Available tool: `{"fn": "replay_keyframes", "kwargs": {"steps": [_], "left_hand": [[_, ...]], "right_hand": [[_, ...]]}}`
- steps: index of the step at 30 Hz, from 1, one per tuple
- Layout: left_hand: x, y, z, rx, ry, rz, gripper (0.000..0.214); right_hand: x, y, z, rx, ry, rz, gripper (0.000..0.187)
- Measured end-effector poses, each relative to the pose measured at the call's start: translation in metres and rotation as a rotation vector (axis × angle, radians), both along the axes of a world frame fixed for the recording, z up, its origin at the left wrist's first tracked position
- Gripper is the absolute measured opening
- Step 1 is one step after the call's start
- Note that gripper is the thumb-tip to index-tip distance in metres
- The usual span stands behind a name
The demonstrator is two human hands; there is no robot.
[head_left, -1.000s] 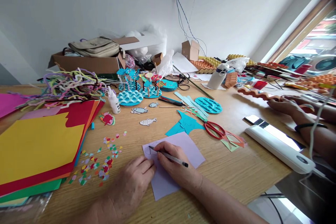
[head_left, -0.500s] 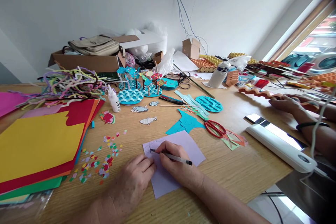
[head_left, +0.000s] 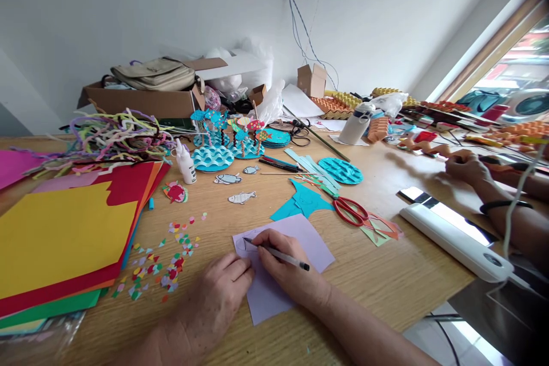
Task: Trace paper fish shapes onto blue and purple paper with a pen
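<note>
My right hand (head_left: 288, 263) is closed around a pen (head_left: 286, 257), its tip on the upper left of a sheet of lilac paper (head_left: 315, 241). Dark drawn lines of a small curved outline show near the tip; part of the drawing is hidden by the fingers. My left hand (head_left: 225, 286) lies with its fingers down along the paper's left edge, holding nothing. Beyond the sheet are blue paper scraps (head_left: 306, 200) and red-handled scissors (head_left: 349, 211). Several small paper fish, one of them grey and white (head_left: 242, 198), lie farther back.
Coloured paper sheets (head_left: 64, 229) and confetti pieces (head_left: 174, 266) occupy the left side. A glue bottle (head_left: 186, 166), pipe cleaners (head_left: 115, 134) and blue wavy discs (head_left: 213, 158) stand behind. At right, a white laminator-like device (head_left: 457, 243) lies near another person's hand (head_left: 465, 167) holding orange corrugated card.
My pen tip has shifted slightly up and left on the lilac paper. My left hand stays in place. The other person's hands and the orange strip have moved.
</note>
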State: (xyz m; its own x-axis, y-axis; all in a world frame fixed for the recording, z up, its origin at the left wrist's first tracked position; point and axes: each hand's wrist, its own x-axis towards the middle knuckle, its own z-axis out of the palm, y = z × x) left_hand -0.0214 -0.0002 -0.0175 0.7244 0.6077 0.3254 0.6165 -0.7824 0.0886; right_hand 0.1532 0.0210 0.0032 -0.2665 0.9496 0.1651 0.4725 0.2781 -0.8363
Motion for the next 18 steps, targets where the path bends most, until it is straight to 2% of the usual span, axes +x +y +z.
{"fn": "replay_keyframes", "kwargs": {"steps": [10,18], "left_hand": [[0.0027,-0.0001,0.0038,-0.028,0.012,0.011,0.033],[-0.0006,0.0001,-0.0006,-0.018,0.014,0.000,0.035]], "right_hand": [[-0.0002,0.0003,-0.0017,0.027,-0.018,0.013,0.020],[0.0019,-0.0013,-0.0015,0.037,-0.010,-0.008,0.020]]}}
